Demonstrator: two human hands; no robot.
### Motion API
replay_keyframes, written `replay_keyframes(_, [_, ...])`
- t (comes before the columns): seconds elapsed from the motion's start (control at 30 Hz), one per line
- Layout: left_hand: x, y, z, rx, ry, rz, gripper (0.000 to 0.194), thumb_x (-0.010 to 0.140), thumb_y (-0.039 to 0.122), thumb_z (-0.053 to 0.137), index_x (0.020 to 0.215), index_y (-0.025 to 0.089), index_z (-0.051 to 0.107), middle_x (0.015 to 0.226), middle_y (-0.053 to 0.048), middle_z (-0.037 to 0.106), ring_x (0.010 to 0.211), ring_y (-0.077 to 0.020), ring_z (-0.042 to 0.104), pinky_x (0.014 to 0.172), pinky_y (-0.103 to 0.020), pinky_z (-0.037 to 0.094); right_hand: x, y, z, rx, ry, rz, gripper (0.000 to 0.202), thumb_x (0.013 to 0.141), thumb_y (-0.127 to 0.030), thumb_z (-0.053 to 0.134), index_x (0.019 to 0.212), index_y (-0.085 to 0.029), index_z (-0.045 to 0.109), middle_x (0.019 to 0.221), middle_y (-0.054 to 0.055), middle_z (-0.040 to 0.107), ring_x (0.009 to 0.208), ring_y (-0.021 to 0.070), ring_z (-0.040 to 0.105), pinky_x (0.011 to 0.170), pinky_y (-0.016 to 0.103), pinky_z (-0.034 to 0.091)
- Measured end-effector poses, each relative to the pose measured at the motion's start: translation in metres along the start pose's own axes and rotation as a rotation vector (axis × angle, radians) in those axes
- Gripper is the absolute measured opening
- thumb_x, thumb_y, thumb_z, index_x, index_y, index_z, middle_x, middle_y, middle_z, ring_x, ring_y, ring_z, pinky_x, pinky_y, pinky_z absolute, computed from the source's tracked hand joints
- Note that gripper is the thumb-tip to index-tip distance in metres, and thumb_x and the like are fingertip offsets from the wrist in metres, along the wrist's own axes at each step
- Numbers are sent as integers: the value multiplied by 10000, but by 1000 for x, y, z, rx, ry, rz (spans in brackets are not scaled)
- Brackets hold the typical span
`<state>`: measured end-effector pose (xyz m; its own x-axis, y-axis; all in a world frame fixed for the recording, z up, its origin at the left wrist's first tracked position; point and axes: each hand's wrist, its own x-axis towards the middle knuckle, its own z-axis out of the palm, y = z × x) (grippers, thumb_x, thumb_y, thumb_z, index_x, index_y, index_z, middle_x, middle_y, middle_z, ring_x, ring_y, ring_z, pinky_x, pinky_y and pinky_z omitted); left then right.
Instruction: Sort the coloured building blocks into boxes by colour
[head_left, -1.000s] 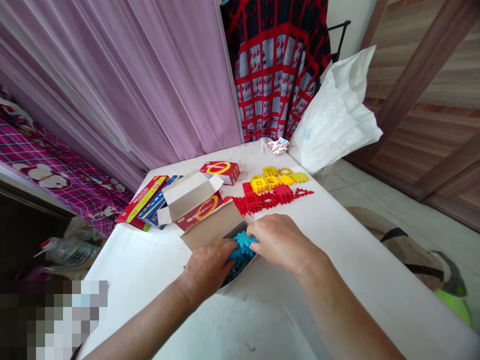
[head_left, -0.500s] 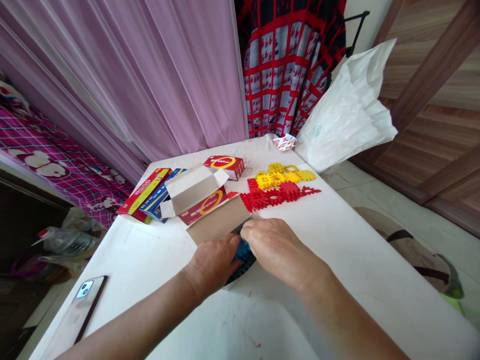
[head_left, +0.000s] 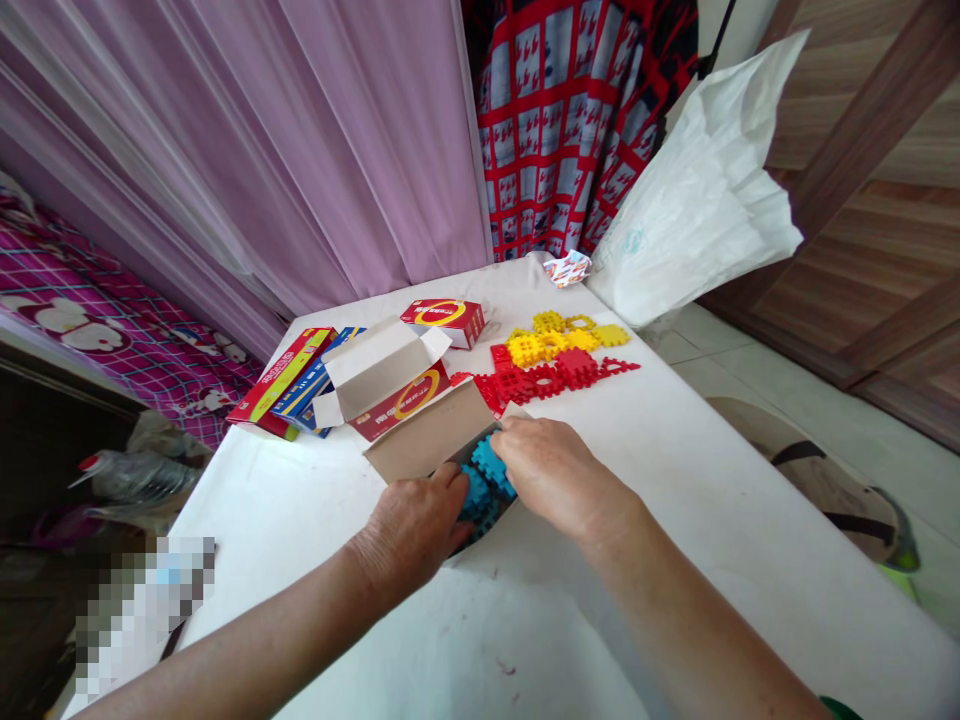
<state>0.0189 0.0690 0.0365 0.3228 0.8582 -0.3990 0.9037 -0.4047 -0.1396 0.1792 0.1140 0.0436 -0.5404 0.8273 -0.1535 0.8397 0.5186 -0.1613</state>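
A cardboard box [head_left: 420, 440] lies with its flap up, and blue toothed plastic building pieces [head_left: 478, 488] fill its open mouth. At the box's left side, my left hand [head_left: 420, 520] has curled fingers and thumb closed around blue pieces inside. My right hand [head_left: 551, 470] is at the far right corner, its fingers pinched on a blue building piece [head_left: 491, 460]; the fingertips are partly hidden. Beyond the box lie red building pieces [head_left: 540, 380] and yellow building pieces [head_left: 555, 345] on the white table [head_left: 615, 600].
An opened red box [head_left: 401, 400] stands behind the flap, with a smaller red box [head_left: 446, 320] farther back. Red-yellow [head_left: 281, 385] and blue boxes [head_left: 307, 390] lie left. A white bag [head_left: 690, 210] stands at the far right corner, beside a crumpled patterned packet [head_left: 568, 268].
My hands have spread slightly apart at the box mouth, so more of the blue pieces shows. The right hand has lifted a little. The view has shifted slightly.
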Motion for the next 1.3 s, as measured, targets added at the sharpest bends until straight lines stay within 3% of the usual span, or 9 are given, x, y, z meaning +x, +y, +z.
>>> replay_keyframes(0.13, [9, -4, -10, 48, -7, 25, 257, 930, 349, 413, 1016, 192, 597, 997, -85, 658, 842, -274, 694, 702, -406, 558, 1, 2, 1, 6, -4, 6, 301, 820, -41, 451, 935, -151, 707, 983, 138, 699, 939, 231, 665, 740, 278, 478])
replay_keyframes(0.27, [21, -9, -15, 116, -42, 71, 182, 865, 258, 520, 1022, 213, 602, 930, -78, 668, 784, -280, 702, 653, -393, 548, 2, 2, -3, 15, -13, 10, 309, 821, -48, 455, 964, -155, 708, 995, 134, 701, 948, 233, 668, 735, 278, 482])
replay_keyframes(0.57, [32, -3, -22, 230, -148, 157, 258, 808, 187, 585, 1054, 238, 644, 906, -112, 672, 747, -295, 695, 596, -367, 520, 2, 2, -2, 26, -18, 0, 314, 838, -68, 453, 992, -144, 716, 1044, 147, 698, 953, 229, 662, 754, 265, 479])
replay_keyframes(0.67, [32, -1, -21, 242, -182, 170, 319, 752, 174, 651, 1066, 230, 640, 922, -115, 675, 757, -291, 694, 613, -367, 532, 1, 3, 1, 28, -4, -10, 336, 853, -57, 416, 977, -149, 715, 1044, 139, 703, 959, 240, 658, 756, 279, 479])
replay_keyframes(0.9, [14, -4, -18, 253, -114, 227, 488, 613, 242, 744, 1072, 161, 597, 991, -137, 627, 752, -304, 689, 605, -396, 553, 2, 4, 3, 37, 21, -30, 327, 849, -66, 425, 951, -156, 722, 1030, 143, 700, 942, 237, 659, 757, 281, 475])
replay_keyframes(1.17, [15, -5, -19, 179, -144, 311, 596, 579, 126, 726, 1144, 198, 550, 1023, -87, 657, 835, -291, 693, 684, -399, 564, 2, 5, 2, 34, 13, -25, 309, 823, -51, 446, 938, -167, 709, 1016, 128, 697, 943, 227, 654, 737, 271, 467])
replay_keyframes(1.3, [17, -10, -23, 142, -182, 250, 530, 636, 162, 705, 1138, 234, 549, 1057, -51, 666, 880, -274, 692, 703, -373, 556, 2, 4, -1, 29, -18, -25, 302, 835, -62, 446, 966, -155, 702, 1080, 136, 684, 956, 231, 652, 735, 281, 466])
